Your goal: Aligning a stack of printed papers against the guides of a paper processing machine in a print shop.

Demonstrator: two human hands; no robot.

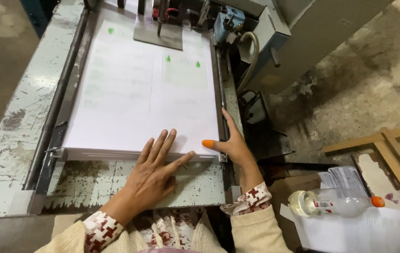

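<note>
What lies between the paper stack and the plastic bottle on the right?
In the head view, the right hand at the paper stack edge, then dark machine parts and floor before the plastic bottle.

A worn, pale green metal table with chipped paint (part of a machine) carries a thick stack of white printed sheets, squared against a side rail. A grey metal plate rests on the stack's far edge.
</note>
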